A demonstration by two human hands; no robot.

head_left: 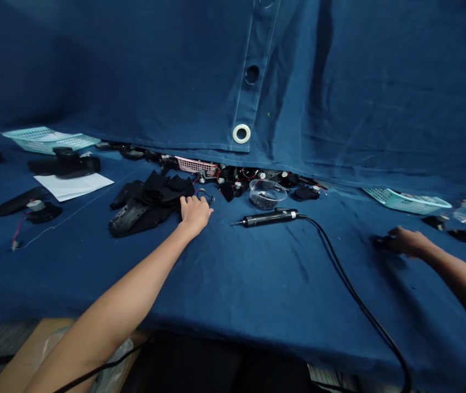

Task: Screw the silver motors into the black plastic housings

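Observation:
My left hand [195,214] rests palm down on the blue cloth, its fingers slightly bent and apart, at the right edge of a crumpled black fabric piece [163,194]. Thin wires with small connectors [206,194] lie just past its fingertips. Partly on the fabric lies a black plastic shell [128,217]. Far to the right, my right hand [408,242] is closed round a small black part [382,242], blurred by motion, so its kind is unclear. Between the hands lies a black electric screwdriver [269,217], bit pointing left, its cable running toward the front right.
A clear bowl of tiny dark pieces [266,195] stands behind the screwdriver. Wired black parts and a pink basket [197,166] line the hanging blue curtain [134,71]. Teal baskets [48,142] stand left and right. White paper [72,186] and black parts [44,212] lie left.

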